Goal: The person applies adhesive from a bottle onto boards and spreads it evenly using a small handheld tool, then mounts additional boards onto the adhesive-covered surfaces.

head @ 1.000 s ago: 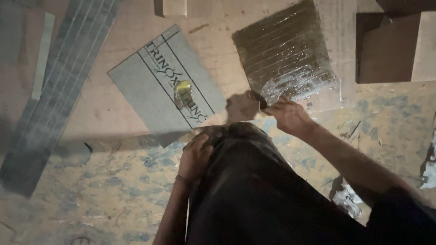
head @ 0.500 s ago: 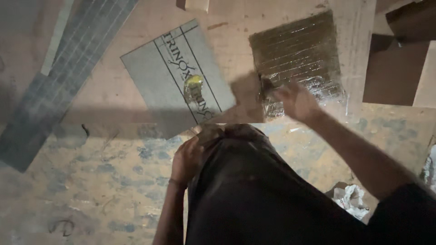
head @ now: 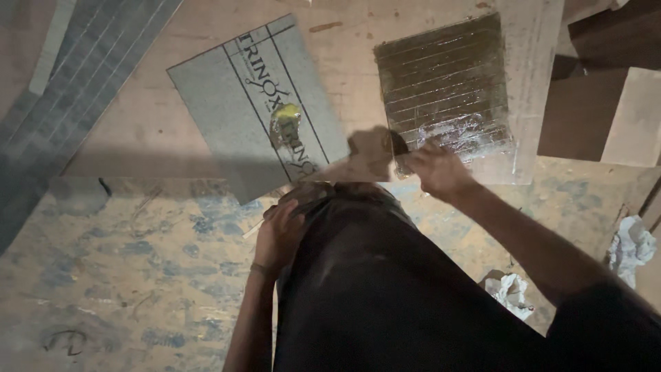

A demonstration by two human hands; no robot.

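Right hand (head: 441, 172): fingers curled shut around the handle of a trowel (head: 368, 157), whose blurred flat blade extends toward 9 o'clock from the hand. The trowel lies just below the lower left corner of the square tile (head: 444, 86), a dark tile coated in ridged, wet-looking adhesive, at 1 o'clock in view.

Left hand (head: 279, 231): rests on the person's dark-trousered knee (head: 358, 275), fingers bent and close together, holding nothing.

Grey printed board (head: 258, 103): at 11 o'clock, flat on the floor, bearing a small yellow-green lump (head: 286, 117).

Crumpled white paper (head: 511, 289): at 4 o'clock on the mottled blue-and-tan floor (head: 138, 275).
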